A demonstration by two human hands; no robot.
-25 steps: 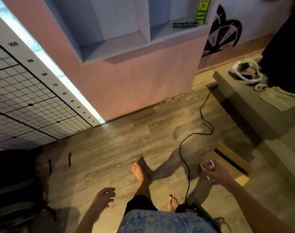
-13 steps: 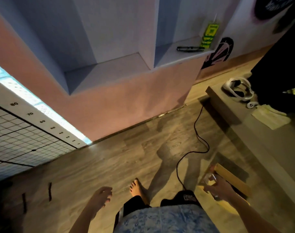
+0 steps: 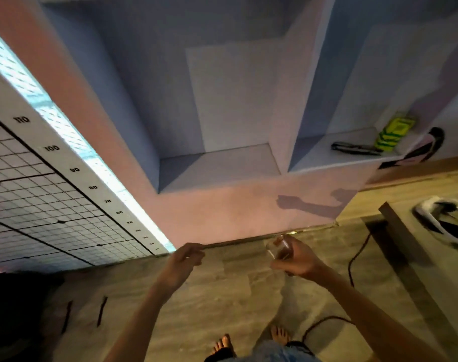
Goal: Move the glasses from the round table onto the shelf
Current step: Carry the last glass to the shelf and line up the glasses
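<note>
My right hand is raised in front of me and holds a small clear glass, tilted, with something brownish showing in it. To its left my left hand is lifted too, its fingers loosely curled and holding nothing. Ahead is the wall shelf: a wide empty niche in the middle and a second niche to its right. Both hands are below the shelf's front edge. The round table is out of view.
The right niche holds a dark pair of spectacles and a yellow-green card. A low bench at right carries a white headset. A black cable runs over the wooden floor. A measuring grid panel leans at left.
I have stepped closer to the shelf and looked up. Both hands rose from thigh level to chest height, the right one still gripping the glass.
</note>
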